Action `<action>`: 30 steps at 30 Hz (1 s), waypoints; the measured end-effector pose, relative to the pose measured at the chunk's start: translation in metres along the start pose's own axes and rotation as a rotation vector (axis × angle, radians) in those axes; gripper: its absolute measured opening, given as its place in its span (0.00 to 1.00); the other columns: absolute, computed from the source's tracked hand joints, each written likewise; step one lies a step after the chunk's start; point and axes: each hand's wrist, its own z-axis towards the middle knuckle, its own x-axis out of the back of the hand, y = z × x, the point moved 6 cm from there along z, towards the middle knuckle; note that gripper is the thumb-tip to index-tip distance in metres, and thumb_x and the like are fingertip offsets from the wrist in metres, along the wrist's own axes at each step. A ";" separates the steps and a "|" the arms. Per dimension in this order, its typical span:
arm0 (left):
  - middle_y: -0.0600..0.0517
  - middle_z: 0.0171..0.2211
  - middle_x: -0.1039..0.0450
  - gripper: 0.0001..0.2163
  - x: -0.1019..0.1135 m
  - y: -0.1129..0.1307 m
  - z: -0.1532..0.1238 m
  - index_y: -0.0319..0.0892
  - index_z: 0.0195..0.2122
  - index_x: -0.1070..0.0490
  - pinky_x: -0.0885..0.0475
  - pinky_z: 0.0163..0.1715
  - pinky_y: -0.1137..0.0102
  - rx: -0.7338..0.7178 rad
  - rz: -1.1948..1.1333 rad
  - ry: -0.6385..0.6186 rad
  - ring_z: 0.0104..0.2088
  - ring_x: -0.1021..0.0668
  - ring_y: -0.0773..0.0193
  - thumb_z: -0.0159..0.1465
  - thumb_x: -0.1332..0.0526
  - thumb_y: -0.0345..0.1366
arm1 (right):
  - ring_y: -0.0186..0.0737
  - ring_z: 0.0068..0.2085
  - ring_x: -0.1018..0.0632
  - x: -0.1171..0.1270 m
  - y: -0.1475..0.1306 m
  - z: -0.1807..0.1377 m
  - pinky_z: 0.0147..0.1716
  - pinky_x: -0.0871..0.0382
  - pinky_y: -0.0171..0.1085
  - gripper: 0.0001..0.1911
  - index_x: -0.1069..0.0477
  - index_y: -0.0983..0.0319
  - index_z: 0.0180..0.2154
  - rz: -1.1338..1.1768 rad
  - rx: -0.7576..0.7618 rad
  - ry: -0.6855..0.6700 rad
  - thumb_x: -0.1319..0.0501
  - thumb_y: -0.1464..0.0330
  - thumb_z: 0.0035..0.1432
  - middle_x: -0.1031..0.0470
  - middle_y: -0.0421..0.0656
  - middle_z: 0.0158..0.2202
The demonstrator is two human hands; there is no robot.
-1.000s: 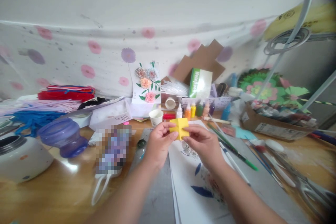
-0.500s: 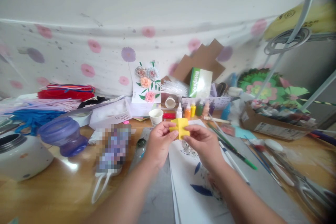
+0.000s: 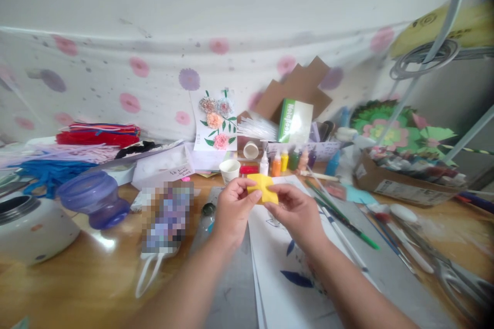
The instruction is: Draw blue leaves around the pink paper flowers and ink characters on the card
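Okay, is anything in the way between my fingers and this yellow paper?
Nothing visible is. The left hand and right hand pinch the yellow paper directly, at opposite sides. The white paper cup stands beyond the left hand, not between.

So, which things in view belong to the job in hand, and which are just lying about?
In hand:
creased yellow piece, pinched by left hand and right hand

Seemingly just lying about, untouched:
scissors
Notebook
white cup
orange bottle
white sheet beneath the hands (role unclear)
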 end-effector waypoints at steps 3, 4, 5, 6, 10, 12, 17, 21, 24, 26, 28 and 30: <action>0.56 0.27 0.29 0.08 0.000 0.000 -0.001 0.41 0.33 0.30 0.34 0.29 0.78 -0.015 0.018 0.012 0.28 0.29 0.72 0.53 0.33 0.30 | 0.39 0.30 0.23 0.001 -0.006 -0.002 0.31 0.27 0.39 0.10 0.24 0.60 0.34 -0.089 0.064 0.033 0.33 0.71 0.44 0.22 0.43 0.31; 0.56 0.27 0.28 0.08 0.000 0.000 -0.001 0.41 0.33 0.30 0.34 0.29 0.78 -0.020 0.020 0.015 0.28 0.29 0.71 0.53 0.33 0.30 | 0.39 0.30 0.23 0.001 -0.008 -0.002 0.31 0.27 0.39 0.10 0.24 0.60 0.33 -0.116 0.090 0.044 0.33 0.72 0.44 0.22 0.42 0.30; 0.56 0.27 0.28 0.08 0.000 0.000 -0.001 0.40 0.33 0.30 0.34 0.29 0.78 -0.023 0.021 0.017 0.28 0.29 0.71 0.53 0.33 0.30 | 0.39 0.29 0.23 0.001 -0.010 -0.003 0.31 0.27 0.38 0.09 0.23 0.59 0.33 -0.140 0.117 0.054 0.34 0.72 0.45 0.22 0.42 0.30; 0.56 0.27 0.28 0.08 0.000 0.000 -0.001 0.40 0.33 0.30 0.34 0.29 0.78 -0.024 0.019 0.019 0.28 0.29 0.71 0.53 0.33 0.30 | 0.39 0.30 0.23 0.001 -0.012 -0.004 0.31 0.28 0.38 0.09 0.23 0.59 0.33 -0.160 0.145 0.063 0.34 0.73 0.46 0.22 0.42 0.30; 0.55 0.29 0.28 0.09 0.000 0.000 -0.002 0.40 0.33 0.30 0.33 0.31 0.77 -0.019 -0.009 0.011 0.29 0.28 0.71 0.53 0.32 0.30 | 0.40 0.32 0.22 0.001 -0.018 -0.006 0.32 0.27 0.38 0.07 0.22 0.58 0.33 -0.203 0.256 0.085 0.36 0.73 0.49 0.22 0.43 0.31; 0.55 0.29 0.27 0.09 -0.001 0.000 -0.002 0.40 0.33 0.29 0.32 0.32 0.77 -0.011 -0.034 0.005 0.30 0.27 0.70 0.53 0.32 0.30 | 0.39 0.31 0.22 0.001 -0.019 -0.007 0.31 0.27 0.38 0.08 0.22 0.57 0.34 -0.219 0.303 0.089 0.37 0.73 0.50 0.22 0.43 0.31; 0.53 0.31 0.26 0.10 -0.003 -0.002 -0.002 0.40 0.33 0.29 0.30 0.34 0.74 0.020 -0.134 -0.005 0.32 0.25 0.68 0.51 0.30 0.31 | 0.36 0.29 0.26 0.002 -0.025 -0.010 0.25 0.30 0.35 0.10 0.22 0.55 0.36 -0.269 0.400 0.133 0.38 0.74 0.54 0.29 0.41 0.30; 0.53 0.31 0.26 0.11 -0.005 -0.004 -0.003 0.40 0.33 0.29 0.29 0.35 0.73 0.062 -0.226 -0.001 0.33 0.24 0.68 0.50 0.29 0.32 | 0.35 0.30 0.29 0.003 -0.030 -0.012 0.26 0.31 0.35 0.11 0.23 0.55 0.36 -0.326 0.482 0.174 0.39 0.75 0.54 0.35 0.40 0.29; 0.53 0.30 0.26 0.11 -0.006 -0.004 -0.003 0.39 0.32 0.29 0.29 0.33 0.74 0.094 -0.280 0.011 0.32 0.24 0.68 0.50 0.29 0.33 | 0.37 0.33 0.28 0.002 -0.033 -0.014 0.29 0.30 0.37 0.11 0.24 0.56 0.36 -0.371 0.535 0.180 0.39 0.76 0.54 0.34 0.42 0.32; 0.53 0.29 0.27 0.12 -0.006 -0.004 -0.003 0.39 0.31 0.29 0.29 0.32 0.74 0.111 -0.310 0.018 0.31 0.25 0.69 0.49 0.28 0.33 | 0.39 0.36 0.28 0.002 -0.035 -0.015 0.32 0.29 0.39 0.11 0.24 0.56 0.37 -0.401 0.572 0.185 0.39 0.76 0.54 0.33 0.43 0.35; 0.54 0.29 0.27 0.13 -0.007 -0.005 -0.003 0.38 0.31 0.30 0.30 0.32 0.74 0.131 -0.330 0.013 0.30 0.25 0.70 0.48 0.27 0.33 | 0.39 0.37 0.27 0.002 -0.036 -0.016 0.33 0.29 0.41 0.11 0.25 0.56 0.37 -0.440 0.605 0.195 0.39 0.77 0.54 0.32 0.44 0.37; 0.53 0.29 0.28 0.14 -0.007 -0.006 -0.003 0.38 0.30 0.30 0.30 0.31 0.75 0.153 -0.340 0.004 0.30 0.25 0.70 0.48 0.27 0.33 | 0.40 0.37 0.28 0.002 -0.038 -0.018 0.33 0.30 0.42 0.11 0.25 0.56 0.37 -0.480 0.636 0.200 0.38 0.77 0.54 0.31 0.44 0.36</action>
